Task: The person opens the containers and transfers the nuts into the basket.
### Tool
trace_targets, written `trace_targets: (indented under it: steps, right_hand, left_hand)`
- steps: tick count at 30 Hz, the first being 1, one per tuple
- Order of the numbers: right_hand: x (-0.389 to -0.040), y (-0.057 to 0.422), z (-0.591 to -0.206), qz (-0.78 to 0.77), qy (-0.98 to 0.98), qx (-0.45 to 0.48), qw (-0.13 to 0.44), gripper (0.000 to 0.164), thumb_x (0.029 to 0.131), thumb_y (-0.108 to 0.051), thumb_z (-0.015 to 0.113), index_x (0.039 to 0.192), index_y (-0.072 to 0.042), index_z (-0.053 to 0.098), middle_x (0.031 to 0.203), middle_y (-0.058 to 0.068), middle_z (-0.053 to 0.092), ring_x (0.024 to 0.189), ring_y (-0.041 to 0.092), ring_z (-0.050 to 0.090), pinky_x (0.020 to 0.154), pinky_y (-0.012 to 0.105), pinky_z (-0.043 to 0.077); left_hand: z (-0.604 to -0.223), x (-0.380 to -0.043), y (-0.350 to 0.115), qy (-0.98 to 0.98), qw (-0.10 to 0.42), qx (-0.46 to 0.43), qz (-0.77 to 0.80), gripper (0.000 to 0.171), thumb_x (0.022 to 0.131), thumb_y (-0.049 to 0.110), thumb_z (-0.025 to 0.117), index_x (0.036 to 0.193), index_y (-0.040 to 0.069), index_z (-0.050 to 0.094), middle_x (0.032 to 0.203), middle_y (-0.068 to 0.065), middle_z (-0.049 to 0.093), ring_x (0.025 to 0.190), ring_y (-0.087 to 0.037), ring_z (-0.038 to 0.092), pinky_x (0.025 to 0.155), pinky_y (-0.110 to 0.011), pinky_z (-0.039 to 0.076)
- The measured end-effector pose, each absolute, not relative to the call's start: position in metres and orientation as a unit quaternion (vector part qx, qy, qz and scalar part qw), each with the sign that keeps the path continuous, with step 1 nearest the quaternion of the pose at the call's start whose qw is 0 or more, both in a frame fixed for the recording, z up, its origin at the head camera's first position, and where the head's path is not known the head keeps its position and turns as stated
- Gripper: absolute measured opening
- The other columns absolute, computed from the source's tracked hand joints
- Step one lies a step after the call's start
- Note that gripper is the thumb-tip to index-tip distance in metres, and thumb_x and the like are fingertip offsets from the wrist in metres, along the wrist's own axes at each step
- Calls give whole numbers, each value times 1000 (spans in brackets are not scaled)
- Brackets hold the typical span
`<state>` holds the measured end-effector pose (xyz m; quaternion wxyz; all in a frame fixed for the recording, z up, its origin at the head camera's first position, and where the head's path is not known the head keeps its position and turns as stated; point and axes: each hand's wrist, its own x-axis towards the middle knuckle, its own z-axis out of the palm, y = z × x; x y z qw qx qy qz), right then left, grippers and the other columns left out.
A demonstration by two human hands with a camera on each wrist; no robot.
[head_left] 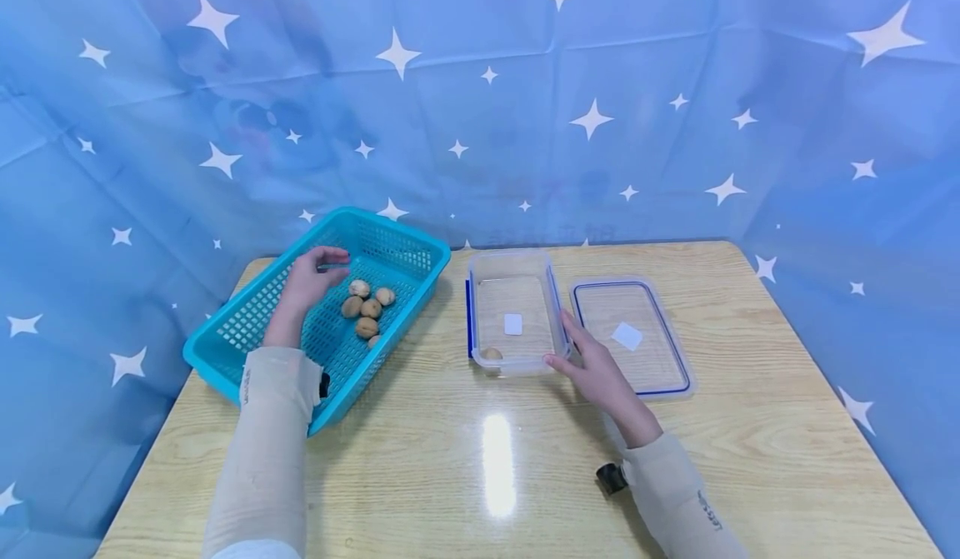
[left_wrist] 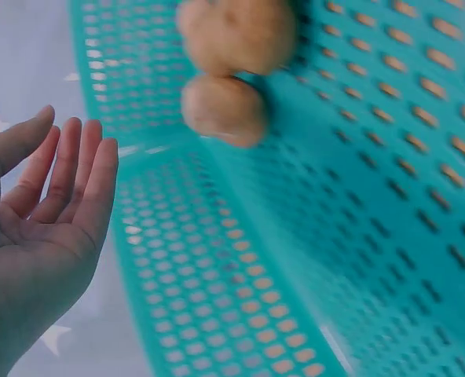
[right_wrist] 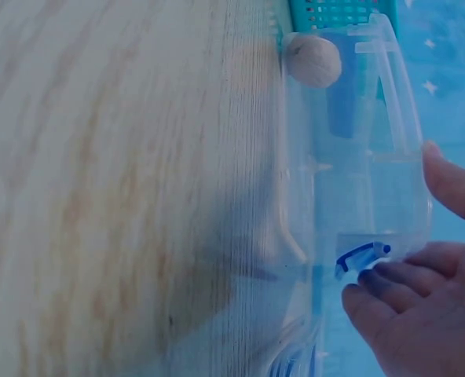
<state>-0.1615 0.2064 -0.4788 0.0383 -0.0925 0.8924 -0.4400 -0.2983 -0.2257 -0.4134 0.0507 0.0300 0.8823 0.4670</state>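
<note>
My left hand (head_left: 309, 280) hovers over the teal basket (head_left: 258, 299), palm inward, fingers lightly bent and holding nothing. Several walnuts (head_left: 367, 327) lie together in the basket to the right of that hand. The left wrist view shows the same hand (left_wrist: 56, 212) apart from the walnuts (left_wrist: 225, 110). At the clear plastic food container (head_left: 517, 263), my right hand (head_left: 600, 369) grips the near right corner, thumb at the front rim and fingers along the side. Inside the container, one walnut (right_wrist: 314, 61) sits at its near left corner.
A clear lid (head_left: 643, 309) with a blue seal lies flat to the right of the container, close to my right hand. A blue latch flap (head_left: 470, 317) sticks out on the container's left side. The wooden table (head_left: 420, 476) ends at a blue star-patterned curtain (head_left: 517, 167).
</note>
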Motion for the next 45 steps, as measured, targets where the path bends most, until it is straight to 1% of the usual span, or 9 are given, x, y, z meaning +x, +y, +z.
trace_targets:
  steps: [5, 8, 16, 19, 23, 28, 35, 38, 45]
  right_hand:
    - [-162, 206, -479, -437, 894, -91, 35, 80, 99, -24, 63, 158, 1, 15, 164, 26, 14, 146, 48, 28, 120, 59, 26]
    - [-163, 206, -479, -436, 895, -89, 34, 80, 99, -23, 63, 158, 0, 15, 164, 26, 14, 146, 48, 28, 120, 59, 26]
    - [-162, 207, -479, -437, 895, -86, 37, 80, 100, -25, 62, 159, -1, 14, 165, 25, 13, 147, 47, 26, 120, 59, 25]
    - [-161, 207, -479, -437, 895, -86, 38, 79, 100, -24, 62, 159, 0, 14, 165, 25, 13, 147, 47, 26, 120, 60, 25]
    - [-161, 207, -479, -436, 895, -86, 36, 78, 100, -22, 61, 158, 0, 14, 164, 26, 13, 147, 48, 26, 120, 59, 25]
    - [-162, 207, -479, -439, 893, -90, 35, 78, 100, -20, 61, 158, 1, 14, 164, 27, 13, 148, 47, 24, 120, 58, 26]
    - [-162, 206, -478, -442, 892, -92, 35, 78, 100, -19, 61, 158, 2, 14, 164, 27, 13, 147, 48, 25, 120, 59, 26]
    - [-162, 206, -478, -443, 891, -92, 36, 78, 100, -19, 61, 158, 2, 14, 164, 27, 12, 147, 47, 25, 120, 59, 26]
    - [-161, 206, -477, -443, 891, -94, 36, 79, 100, -21, 61, 158, 2, 14, 164, 27, 12, 147, 47, 24, 120, 59, 27]
  left_hand:
    - [-392, -294, -214, 872, 32, 51, 486, 44, 103, 24, 55, 142, 3, 48, 144, -21, 52, 134, -40, 47, 111, -55, 43]
    - [-378, -291, -206, 862, 28, 59, 503, 45, 103, 25, 56, 143, 5, 48, 145, -19, 51, 135, -38, 47, 111, -55, 42]
    - [-341, -277, -181, 837, 20, 92, 538, 44, 101, 31, 59, 141, 14, 52, 145, -11, 54, 133, -28, 51, 112, -48, 43]
    - [-330, -271, -170, 830, 15, 116, 545, 42, 101, 30, 60, 138, 13, 54, 143, -12, 55, 131, -26, 54, 111, -44, 44]
    - [-320, -265, -155, 818, 16, 154, 553, 40, 102, 24, 59, 138, 7, 54, 141, -15, 56, 128, -24, 56, 111, -40, 46]
    - [-316, -258, -140, 807, 30, 175, 563, 39, 102, 20, 57, 138, 5, 53, 140, -15, 56, 126, -22, 58, 111, -40, 46]
    - [-321, -251, -119, 802, 57, 172, 569, 37, 101, 21, 60, 136, 10, 55, 139, -12, 57, 128, -25, 57, 113, -45, 44]
    - [-327, -251, -112, 797, 67, 172, 574, 36, 101, 20, 60, 135, 9, 56, 139, -14, 56, 127, -27, 57, 113, -45, 44]
    - [-341, -251, -96, 796, 67, 183, 574, 34, 101, 17, 60, 133, 7, 57, 135, -14, 59, 122, -29, 59, 108, -44, 48]
